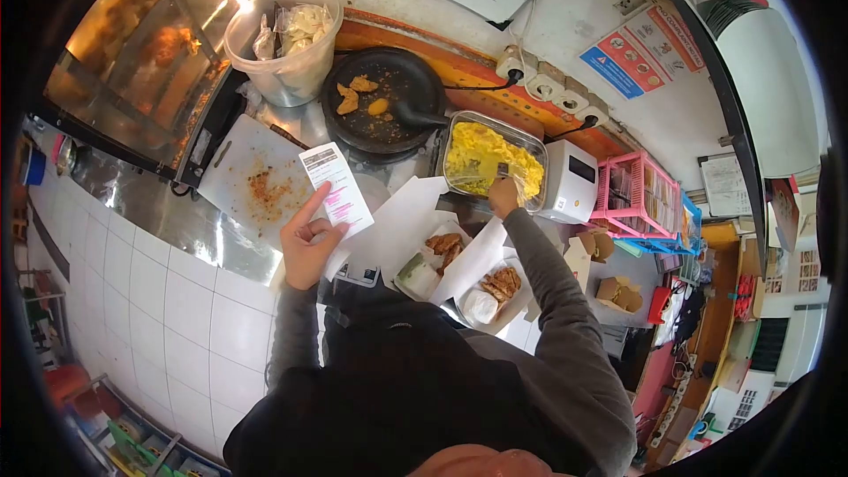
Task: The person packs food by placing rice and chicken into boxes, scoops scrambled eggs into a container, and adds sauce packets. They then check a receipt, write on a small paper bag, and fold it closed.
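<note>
My left hand point(309, 243) pinches a printed receipt point(338, 190) with pink marks, held up over the counter. At the near edge of a metal tray point(449, 146) of yellow, scrambled-egg-like food point(495, 150), my right hand point(505, 197) is closed around the handle of a utensil point(503, 170). Its working end cannot be made out in the food. Below my hands are two open paper food boxes. The left box point(415, 272) has fried chicken point(445, 250), white rice and something green; the right one holds fried chicken point(502, 283) and a white rice mound point(480, 306).
A black stone mortar point(415, 79) with a pestle and fried pieces stands behind. Left are a stained cutting board point(238, 168), a plastic tub point(305, 79) and a lit glass display case point(132, 44). A white device point(570, 181) and pink basket point(632, 190) stand right of the tray.
</note>
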Demonstrator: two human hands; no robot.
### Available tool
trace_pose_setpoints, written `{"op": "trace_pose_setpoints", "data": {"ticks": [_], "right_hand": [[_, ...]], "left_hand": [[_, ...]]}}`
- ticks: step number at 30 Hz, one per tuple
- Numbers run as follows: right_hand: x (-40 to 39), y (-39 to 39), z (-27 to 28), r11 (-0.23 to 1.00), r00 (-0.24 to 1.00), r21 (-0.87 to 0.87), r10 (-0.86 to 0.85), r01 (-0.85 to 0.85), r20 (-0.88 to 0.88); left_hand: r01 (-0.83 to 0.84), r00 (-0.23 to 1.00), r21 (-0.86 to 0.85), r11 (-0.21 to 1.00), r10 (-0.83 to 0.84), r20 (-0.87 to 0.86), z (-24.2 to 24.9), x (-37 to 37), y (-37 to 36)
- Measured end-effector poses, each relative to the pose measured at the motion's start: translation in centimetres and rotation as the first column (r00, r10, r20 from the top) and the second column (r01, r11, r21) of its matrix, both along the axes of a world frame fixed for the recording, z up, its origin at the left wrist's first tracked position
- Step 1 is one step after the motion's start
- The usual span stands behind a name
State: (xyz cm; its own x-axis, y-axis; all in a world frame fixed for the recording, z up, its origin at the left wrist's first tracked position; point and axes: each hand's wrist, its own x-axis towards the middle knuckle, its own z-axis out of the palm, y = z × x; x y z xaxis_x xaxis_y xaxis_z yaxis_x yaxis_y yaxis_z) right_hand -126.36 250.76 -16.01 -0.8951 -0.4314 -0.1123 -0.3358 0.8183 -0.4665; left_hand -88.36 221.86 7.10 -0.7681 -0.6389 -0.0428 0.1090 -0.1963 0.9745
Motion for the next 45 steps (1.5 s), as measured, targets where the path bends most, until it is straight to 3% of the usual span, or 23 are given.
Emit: {"op": "trace_pose_setpoints", "data": {"ticks": [2,4,5,7,9,12,15,18,21,24,28,31,34,35,38,41,45], "right_hand": [[1.5,-1.8,2.8,0.95,0.949,-0.126,-0.263,0.286,0.175],[2.6,-2.9,4.4,0.897,0.914,-0.18,-0.402,0.404,0.048],[2.8,-3.1,4.5,0.921,0.907,-0.164,-0.38,0.353,-0.18],[1.5,-2.5,3.3,0.976,0.876,0.0,-0.195,0.217,-0.441],[-0.5,-1.1,3.7,0.959,0.881,0.279,0.091,0.048,-0.465],[-0.8,-1.8,5.6,0.912,0.926,0.399,0.07,0.091,-0.371],[-1.2,-2.8,7.0,0.809,0.956,0.585,0.213,-0.056,-0.203],[0.1,-4.1,5.8,0.918,0.952,0.347,-0.084,0.189,-0.295],[-0.8,-4.0,4.9,0.905,0.959,0.425,0.113,0.009,-0.261],[-1.2,-3.7,7.9,0.785,0.941,0.601,0.302,-0.153,-0.155],[-2.5,-1.7,10.5,0.67,0.87,0.66,0.491,-0.339,-0.052],[-2.9,-1.6,11.2,0.639,0.879,0.687,0.477,-0.345,-0.003],[-4.0,-0.4,10.7,0.58,0.789,0.651,0.613,-0.49,0.048],[-4.4,0.1,9.8,0.739,0.879,0.512,0.471,-0.437,0.07],[-2.9,0.4,12.2,0.589,0.745,0.548,0.66,-0.594,0.099],[-2.4,-0.1,13.5,0.57,0.738,0.512,0.641,-0.642,0.211],[-0.3,-0.7,14.8,0.602,0.716,0.41,0.661,-0.685,0.225]], "left_hand": [[-0.002,1.0,-0.003,1.0,0.002,-0.001,0.1,-0.1,0.1],[-0.009,1.0,-0.015,1.0,0.009,0.003,0.3,-0.3,0.1],[-0.013,1.0,-0.016,1.0,0.013,0.005,0.3,-0.2,0.0],[-0.018,1.0,-0.016,1.0,0.018,0.01,0.1,-0.2,0.1],[-0.003,1.0,-0.002,1.0,0.003,0.02,-0.2,-0.2,0.1],[0.018,0.999,0.019,1.0,-0.018,0.03,-0.7,-0.7,0.3],[0.019,0.999,0.012,1.0,-0.019,0.028,-1.3,-1.4,0.4],[0.029,0.999,0.021,0.999,-0.03,0.031,-1.2,-2.1,0.5],[0.038,0.998,0.025,0.999,-0.039,0.041,-1.3,-2.9,0.4],[0.056,0.997,0.024,0.998,-0.057,0.044,-1.2,-3.6,0.6],[0.095,0.995,0.015,0.995,-0.096,0.02,-0.9,-4.6,0.9],[0.094,0.996,0.009,0.996,-0.094,0.01,-0.4,-4.7,1.2],[0.053,0.998,-0.006,0.999,-0.053,0.013,-0.4,-4.1,1.2],[0.039,0.999,-0.001,0.999,-0.039,0.011,-0.5,-3.7,1.2],[0.008,1.0,0.018,1.0,-0.008,0.012,-1.0,-2.7,1.0],[-0.012,0.999,0.032,0.999,0.011,0.031,-1.2,-1.6,0.9],[-0.032,0.999,0.027,0.999,0.031,0.026,-1.6,-1.3,0.6]]}}
